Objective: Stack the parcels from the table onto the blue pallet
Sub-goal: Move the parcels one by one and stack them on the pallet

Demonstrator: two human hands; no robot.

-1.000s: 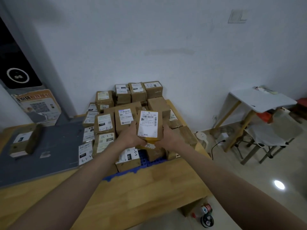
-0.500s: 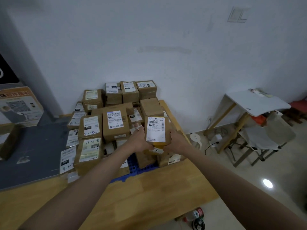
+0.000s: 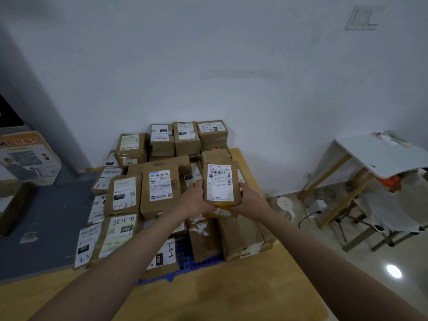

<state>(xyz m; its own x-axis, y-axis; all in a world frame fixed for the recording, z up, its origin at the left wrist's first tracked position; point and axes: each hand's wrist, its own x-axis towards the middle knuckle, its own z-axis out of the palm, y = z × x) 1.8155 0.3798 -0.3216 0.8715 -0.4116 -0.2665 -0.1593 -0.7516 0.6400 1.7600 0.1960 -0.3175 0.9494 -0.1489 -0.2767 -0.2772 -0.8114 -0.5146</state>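
Over the pile of boxes, two hands hold one parcel.
Both the left hand (image 3: 195,200) and the right hand (image 3: 249,200) grip the brown parcel (image 3: 220,184) by its sides, label up, above the stack (image 3: 159,188) on the blue pallet (image 3: 185,258). It sits further right over the pile than a second ago.

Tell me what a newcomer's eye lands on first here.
First, the labelled parcel held up at centre, gripped by the left hand and the right hand from either side. Behind and below it, the heap of brown parcels against the white wall, covering the blue pallet on the wooden table.
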